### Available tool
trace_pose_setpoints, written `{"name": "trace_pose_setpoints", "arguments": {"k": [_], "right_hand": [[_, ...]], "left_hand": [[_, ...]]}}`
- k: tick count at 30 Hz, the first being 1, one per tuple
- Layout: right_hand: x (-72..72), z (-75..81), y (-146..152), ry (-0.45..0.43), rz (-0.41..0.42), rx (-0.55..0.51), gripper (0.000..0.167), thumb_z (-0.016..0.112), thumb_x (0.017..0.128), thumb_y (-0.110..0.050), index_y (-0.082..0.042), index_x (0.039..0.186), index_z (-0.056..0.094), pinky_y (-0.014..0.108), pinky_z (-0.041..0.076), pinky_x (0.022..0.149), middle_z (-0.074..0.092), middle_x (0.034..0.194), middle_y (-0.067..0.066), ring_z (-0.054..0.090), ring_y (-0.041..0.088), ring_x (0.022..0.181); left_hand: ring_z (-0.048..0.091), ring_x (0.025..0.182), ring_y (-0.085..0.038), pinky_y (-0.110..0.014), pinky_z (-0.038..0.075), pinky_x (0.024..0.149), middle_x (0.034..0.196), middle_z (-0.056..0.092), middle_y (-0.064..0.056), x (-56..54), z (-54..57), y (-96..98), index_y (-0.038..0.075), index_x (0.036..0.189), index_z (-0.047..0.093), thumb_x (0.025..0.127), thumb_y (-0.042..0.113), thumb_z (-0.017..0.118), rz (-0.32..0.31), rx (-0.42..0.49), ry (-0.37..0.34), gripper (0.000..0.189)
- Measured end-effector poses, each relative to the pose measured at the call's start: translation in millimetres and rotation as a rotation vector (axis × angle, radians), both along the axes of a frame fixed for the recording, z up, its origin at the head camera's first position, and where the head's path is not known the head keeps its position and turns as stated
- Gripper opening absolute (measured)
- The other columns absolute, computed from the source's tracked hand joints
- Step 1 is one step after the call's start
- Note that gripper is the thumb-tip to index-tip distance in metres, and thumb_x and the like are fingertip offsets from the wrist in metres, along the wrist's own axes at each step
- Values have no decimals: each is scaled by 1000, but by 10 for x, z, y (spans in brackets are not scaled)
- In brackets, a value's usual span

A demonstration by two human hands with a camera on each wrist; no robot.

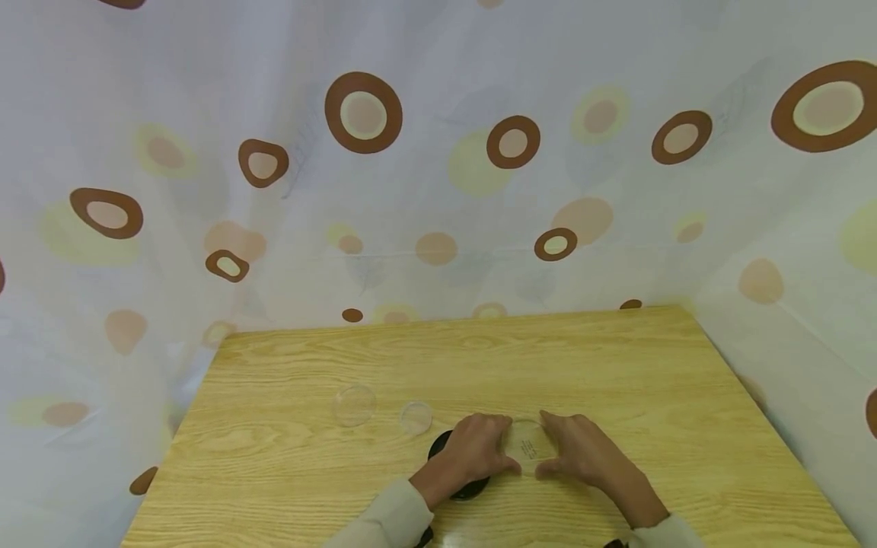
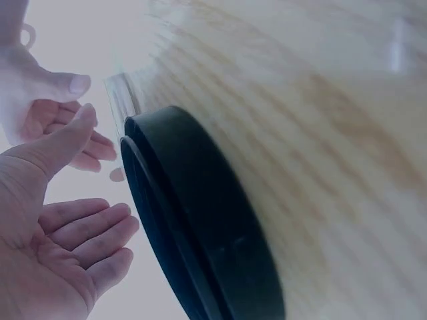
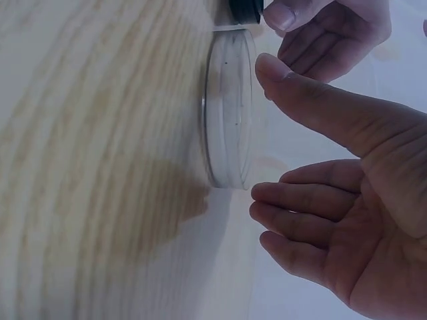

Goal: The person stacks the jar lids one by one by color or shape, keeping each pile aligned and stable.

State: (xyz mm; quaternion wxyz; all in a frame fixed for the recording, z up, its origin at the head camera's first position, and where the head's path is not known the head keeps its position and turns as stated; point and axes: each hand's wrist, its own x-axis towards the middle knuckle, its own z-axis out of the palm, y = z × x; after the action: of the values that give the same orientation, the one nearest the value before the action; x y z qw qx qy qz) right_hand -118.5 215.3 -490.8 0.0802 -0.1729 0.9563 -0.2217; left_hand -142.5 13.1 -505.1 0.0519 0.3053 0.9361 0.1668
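Observation:
A clear round petri dish [image 1: 528,447] with small dark print on top lies on the table between my two hands. My left hand [image 1: 473,449] is at its left side, thumb and fingers spread apart. At the right side my right hand [image 1: 584,450] mirrors it, fingertips close to the rim. In the right wrist view the dish [image 3: 229,110] stands just off the thumb and loosely bent fingers. Below my left wrist sits a round black shallow object [image 1: 470,490], partly hidden; its thick rim [image 2: 220,207] fills the middle of the left wrist view.
Two more clear round pieces lie to the left: a larger disc [image 1: 354,405] and a smaller one [image 1: 416,418]. The wood-grain table [image 1: 288,457] is bordered behind and at the sides by a patterned white sheet [image 1: 425,205].

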Motion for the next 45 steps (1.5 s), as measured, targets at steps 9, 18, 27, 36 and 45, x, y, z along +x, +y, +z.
{"name": "trace_pose_setpoints", "arguments": {"k": [9,18,27,36,45], "right_hand": [[-60,67,-78,-9,-14,6,87,87,61,-30,11,129,51,44,54,85,62,120,26,64,38,104],[-100,80,-119,-31,-25,-8,90,87,60,-31,11,130,50,45,54,85,63,119,27,65,38,102],[-182,88,-185,-34,-32,-18,84,87,65,-28,10,130,51,46,54,86,62,119,26,64,38,104],[-263,157,-280,-77,-45,-68,81,85,69,-28,7,133,49,46,54,84,62,121,25,64,35,103],[-348,228,-388,-74,-16,-99,76,80,74,-29,3,136,48,41,55,77,69,99,19,63,24,69]], "left_hand": [[65,107,-14,-24,54,87,121,67,1,1,37,-40,13,125,62,68,50,79,-9,-51,27,69],[66,106,-15,-24,54,87,121,67,-3,-10,9,-154,10,125,62,72,44,80,-28,39,34,65],[63,113,-19,-30,52,94,126,64,-6,-35,27,-259,8,128,59,73,44,79,-1,40,34,69],[60,116,-22,-33,51,95,130,61,-7,-43,78,-357,7,131,57,73,41,80,39,89,-24,71],[60,116,-23,-34,52,95,130,61,-7,-60,140,-480,8,129,57,77,39,78,95,106,-34,64]]}}
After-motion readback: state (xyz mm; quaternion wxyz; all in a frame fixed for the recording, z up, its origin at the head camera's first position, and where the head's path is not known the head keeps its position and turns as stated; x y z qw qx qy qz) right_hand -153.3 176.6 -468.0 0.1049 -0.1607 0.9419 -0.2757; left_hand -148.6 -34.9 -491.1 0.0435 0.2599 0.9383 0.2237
